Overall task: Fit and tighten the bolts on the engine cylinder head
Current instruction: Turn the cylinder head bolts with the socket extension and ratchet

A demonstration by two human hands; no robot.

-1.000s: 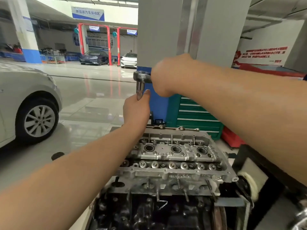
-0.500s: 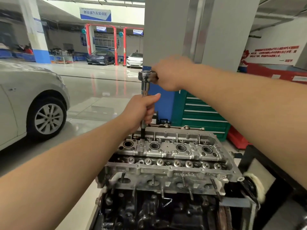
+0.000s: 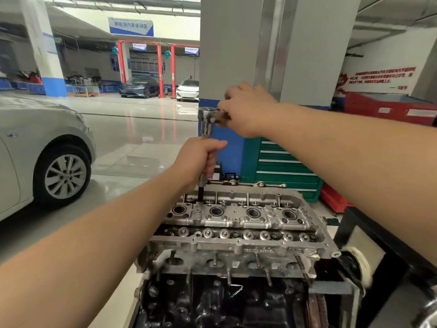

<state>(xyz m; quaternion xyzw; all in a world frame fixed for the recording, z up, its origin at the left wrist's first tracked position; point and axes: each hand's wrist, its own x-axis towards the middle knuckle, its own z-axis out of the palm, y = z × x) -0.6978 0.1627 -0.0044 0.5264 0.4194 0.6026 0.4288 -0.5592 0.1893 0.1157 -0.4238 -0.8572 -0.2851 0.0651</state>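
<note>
The aluminium cylinder head (image 3: 238,223) sits on a dark engine block (image 3: 224,301) in front of me, with a row of round bores along its top. A chrome ratchet wrench (image 3: 209,116) stands over the head's far left corner on a long vertical extension bar (image 3: 201,185). The bar's lower end goes down into a bolt hole there; the bolt itself is hidden. My left hand (image 3: 201,158) grips the extension bar midway. My right hand (image 3: 246,110) holds the ratchet's handle just right of its head.
A silver car (image 3: 40,159) is parked on the left over a glossy floor. Behind the engine rise a grey pillar (image 3: 260,48) and a green tool cabinet (image 3: 283,166). A black stand frame (image 3: 378,245) runs along the right. Two more cars stand far back.
The ratchet and extension came down from mid-air and its tip entered the head's far left hole. My left hand closed around the bar and slid lower.
</note>
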